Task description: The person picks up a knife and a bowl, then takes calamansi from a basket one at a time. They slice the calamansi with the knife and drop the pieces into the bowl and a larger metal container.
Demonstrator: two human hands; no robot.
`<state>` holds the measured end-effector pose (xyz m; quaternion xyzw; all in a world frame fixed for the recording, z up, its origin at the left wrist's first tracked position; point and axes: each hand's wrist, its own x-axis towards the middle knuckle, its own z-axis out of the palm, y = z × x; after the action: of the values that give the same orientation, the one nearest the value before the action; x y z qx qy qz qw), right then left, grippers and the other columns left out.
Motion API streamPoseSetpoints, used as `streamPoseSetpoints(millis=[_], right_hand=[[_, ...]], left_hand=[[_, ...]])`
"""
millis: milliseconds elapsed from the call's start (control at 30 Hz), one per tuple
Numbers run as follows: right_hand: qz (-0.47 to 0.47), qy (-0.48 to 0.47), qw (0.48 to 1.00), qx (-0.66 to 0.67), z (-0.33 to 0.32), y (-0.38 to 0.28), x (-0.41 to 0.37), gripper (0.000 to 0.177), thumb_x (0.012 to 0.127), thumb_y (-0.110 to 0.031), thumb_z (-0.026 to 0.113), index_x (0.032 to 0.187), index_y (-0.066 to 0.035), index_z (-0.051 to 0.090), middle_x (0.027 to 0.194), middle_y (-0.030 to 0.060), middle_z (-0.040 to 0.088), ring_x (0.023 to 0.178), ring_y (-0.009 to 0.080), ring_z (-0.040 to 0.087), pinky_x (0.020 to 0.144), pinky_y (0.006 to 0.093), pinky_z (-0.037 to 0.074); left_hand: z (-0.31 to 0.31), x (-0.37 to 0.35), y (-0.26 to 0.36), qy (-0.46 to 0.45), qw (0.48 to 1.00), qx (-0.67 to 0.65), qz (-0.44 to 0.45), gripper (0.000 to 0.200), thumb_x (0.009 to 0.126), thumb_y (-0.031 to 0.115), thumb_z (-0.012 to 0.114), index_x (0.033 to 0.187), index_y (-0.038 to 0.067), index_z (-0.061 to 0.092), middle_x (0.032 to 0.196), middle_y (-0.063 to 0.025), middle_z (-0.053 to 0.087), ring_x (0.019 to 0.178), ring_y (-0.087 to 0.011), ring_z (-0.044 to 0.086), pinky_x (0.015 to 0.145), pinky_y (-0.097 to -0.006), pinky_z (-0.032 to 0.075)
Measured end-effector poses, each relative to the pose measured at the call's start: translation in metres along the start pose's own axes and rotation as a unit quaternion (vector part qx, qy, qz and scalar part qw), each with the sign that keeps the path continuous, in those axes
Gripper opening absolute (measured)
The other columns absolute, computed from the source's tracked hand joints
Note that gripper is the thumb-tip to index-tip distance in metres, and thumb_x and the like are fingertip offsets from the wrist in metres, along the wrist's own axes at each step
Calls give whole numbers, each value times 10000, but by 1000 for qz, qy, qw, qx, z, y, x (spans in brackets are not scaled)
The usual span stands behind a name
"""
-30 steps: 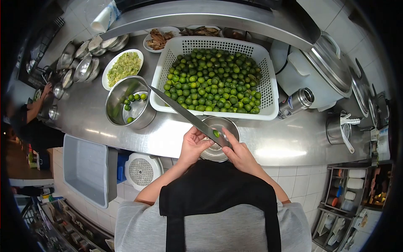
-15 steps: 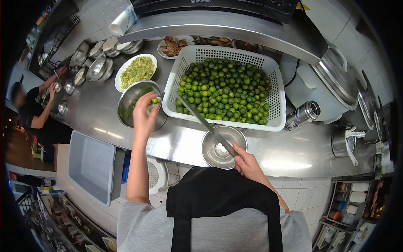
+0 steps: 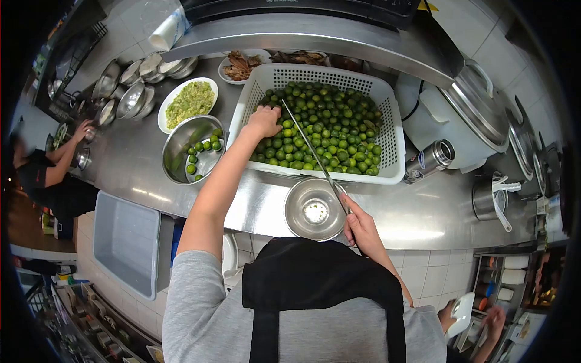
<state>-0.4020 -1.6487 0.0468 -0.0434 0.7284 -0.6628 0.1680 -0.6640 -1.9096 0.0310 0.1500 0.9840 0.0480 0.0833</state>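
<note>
My left hand (image 3: 264,121) reaches over the left side of a white perforated basket (image 3: 399,142) heaped with small green limes (image 3: 327,124). Its fingers touch the fruit, thumb apart from them, with the fingertips partly hidden. In my right hand (image 3: 362,225) is a long knife (image 3: 311,149), its blade slanting up and left over the basket's front rim. Just beneath the knife stands a metal bowl (image 3: 296,209) with small bits at its bottom. Left of the basket, another metal bowl (image 3: 172,166) contains several green limes (image 3: 192,159).
A white dish of chopped green food (image 3: 191,104) and several metal bowls (image 3: 130,100) stand at the left. A steel flask (image 3: 431,160), a lidded pot (image 3: 478,109) and a saucepan (image 3: 485,202) are at the right. A grey tub (image 3: 124,242) sits below the counter. Another person (image 3: 51,175) works at far left; another person's hands (image 3: 493,320) show at lower right.
My left hand has moved from above the left bowl into the basket, and is on the limes. The knife has shifted slightly. Another person's hands with a white container have appeared at lower right.
</note>
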Motion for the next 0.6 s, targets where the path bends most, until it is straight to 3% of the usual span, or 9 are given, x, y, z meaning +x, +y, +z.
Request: streamPoseSetpoints(millis=[133,267,433,533,567,600], right_hand=[[5,1,1000,3,1,2,3,522,923,-348,393,1346,-62,283,496,3,415,410,72,394,397,219,344],[-2,-1,1000,-12,3,-2,7,540,917,-369,399,1346,-61,282,485,-2,417,406,73,401,398,221,349],[0,-12,1000,-21,5,-4,11,543,916,-375,399,1349,-72,277,474,-2,415,404,75,410,400,225,358],[1,-16,1000,-26,6,-8,11,594,907,-442,372,1351,-61,267,508,4,391,427,71,375,402,201,335],[-5,-19,1000,-18,6,-8,10,591,909,-439,369,1351,-60,265,508,4,394,427,70,377,402,200,335],[-12,-22,1000,-10,5,-8,11,589,911,-436,366,1350,-58,263,508,5,396,426,69,378,403,198,335]], left_hand=[[34,11,-13,27,1000,-3,4,367,790,273,547,1055,23,507,1110,-193,527,1074,-330,472,883,-397,411],[1,-11,3,32,999,21,32,313,770,247,574,983,21,540,922,-171,597,949,-302,549,800,-397,458],[8,-10,-15,49,995,-47,67,300,739,220,624,964,36,547,896,-170,596,882,-332,563,801,-403,453],[7,-14,-17,51,984,-153,76,246,771,195,616,941,31,546,875,-145,607,788,-270,595,702,-358,491],[3,-20,-13,57,938,-340,39,220,787,179,611,942,38,545,869,-122,611,731,-210,590,631,-309,491],[-5,-29,-7,62,856,-513,-1,194,802,164,606,942,45,544,864,-100,615,674,-151,584,561,-261,491]])
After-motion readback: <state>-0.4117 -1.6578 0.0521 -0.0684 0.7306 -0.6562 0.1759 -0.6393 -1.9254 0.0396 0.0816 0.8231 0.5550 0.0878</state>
